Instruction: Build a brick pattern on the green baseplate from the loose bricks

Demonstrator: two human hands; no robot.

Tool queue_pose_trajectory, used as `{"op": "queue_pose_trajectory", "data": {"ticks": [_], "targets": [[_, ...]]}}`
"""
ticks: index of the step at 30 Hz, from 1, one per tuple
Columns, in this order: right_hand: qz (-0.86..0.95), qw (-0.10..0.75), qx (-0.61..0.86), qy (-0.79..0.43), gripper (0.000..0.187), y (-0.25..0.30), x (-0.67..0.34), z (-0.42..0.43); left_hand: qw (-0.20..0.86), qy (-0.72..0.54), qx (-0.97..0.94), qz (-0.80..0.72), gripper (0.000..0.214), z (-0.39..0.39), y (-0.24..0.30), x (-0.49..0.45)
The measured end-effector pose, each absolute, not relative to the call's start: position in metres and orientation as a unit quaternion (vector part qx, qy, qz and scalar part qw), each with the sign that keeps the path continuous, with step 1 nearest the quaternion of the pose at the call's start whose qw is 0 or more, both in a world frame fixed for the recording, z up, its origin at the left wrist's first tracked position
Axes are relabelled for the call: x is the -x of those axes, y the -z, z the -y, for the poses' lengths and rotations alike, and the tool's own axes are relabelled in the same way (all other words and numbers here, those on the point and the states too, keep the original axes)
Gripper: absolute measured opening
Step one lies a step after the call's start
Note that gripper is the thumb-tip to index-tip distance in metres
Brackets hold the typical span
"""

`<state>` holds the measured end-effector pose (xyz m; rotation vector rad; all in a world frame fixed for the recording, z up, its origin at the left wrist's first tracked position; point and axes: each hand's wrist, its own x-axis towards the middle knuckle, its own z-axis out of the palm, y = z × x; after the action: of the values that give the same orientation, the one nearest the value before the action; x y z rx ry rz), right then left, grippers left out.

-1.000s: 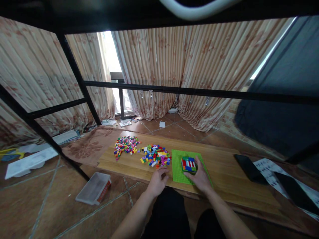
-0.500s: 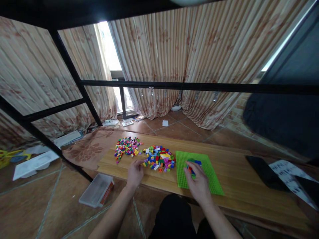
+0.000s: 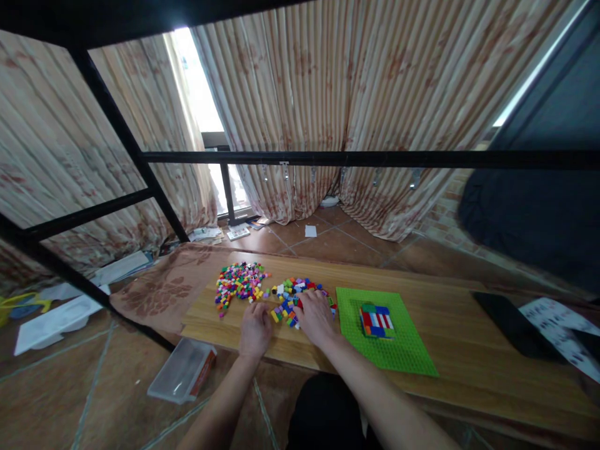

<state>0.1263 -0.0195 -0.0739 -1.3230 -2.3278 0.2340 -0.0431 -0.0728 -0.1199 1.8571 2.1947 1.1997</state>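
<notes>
My right hand (image 3: 316,317) reaches down into the pile of larger toy bricks (image 3: 285,287), its fingers bent together. What they pinch, if anything, is hidden among the bricks. My left hand (image 3: 255,331) rests on the table's near side, left of that pile, with its fingers curled. I cannot make out what is inside them. On the green baseplate (image 3: 407,350) to the right sits a small block of joined bricks (image 3: 379,321), with red and white stripes in the middle and blue, green and orange around them. Neither hand touches it.
A pile of smaller colourful bricks (image 3: 237,281) lies farther left on the wooden table (image 3: 450,350). A clear plastic box (image 3: 175,375) stands below the table's left end. At the right are a dark flat object (image 3: 509,325) and a printed sheet (image 3: 555,319). A black bar (image 3: 328,159) crosses ahead.
My right hand has left the bricks on the baseplate and moved left to the larger-brick pile, uncovering the striped block. My left hand stays nearly in place. The view has shifted slightly.
</notes>
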Motion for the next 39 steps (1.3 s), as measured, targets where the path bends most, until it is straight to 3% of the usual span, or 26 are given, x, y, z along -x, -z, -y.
{"op": "queue_pose_trajectory", "data": {"ticks": [9,16,21,25,33,39], "targets": [[0.827,0.226,0.505,-0.104,0.011,0.08,-0.116,0.013,0.008,-0.377,-0.602,-0.704,0.018,0.071,0.119,0.047],[0.785,0.337,0.494,-0.161,0.024,0.055,-0.139,0.027,-0.008,-0.373,-0.61,-0.699,0.017,0.069,0.118,0.049],[0.727,0.437,0.498,-0.178,0.025,0.044,-0.211,0.023,-0.006,-0.368,-0.607,-0.704,0.016,0.068,0.117,0.049],[0.678,0.47,0.538,-0.173,0.023,0.051,-0.281,0.018,-0.007,-0.356,-0.601,-0.716,0.016,0.067,0.117,0.049],[0.682,0.427,0.568,-0.175,0.022,0.065,-0.33,0.028,-0.017,-0.32,-0.604,-0.73,0.018,0.066,0.113,0.048],[0.737,0.352,0.55,-0.177,0.039,0.062,-0.314,0.026,-0.02,-0.303,-0.597,-0.742,0.019,0.067,0.11,0.046]]}}
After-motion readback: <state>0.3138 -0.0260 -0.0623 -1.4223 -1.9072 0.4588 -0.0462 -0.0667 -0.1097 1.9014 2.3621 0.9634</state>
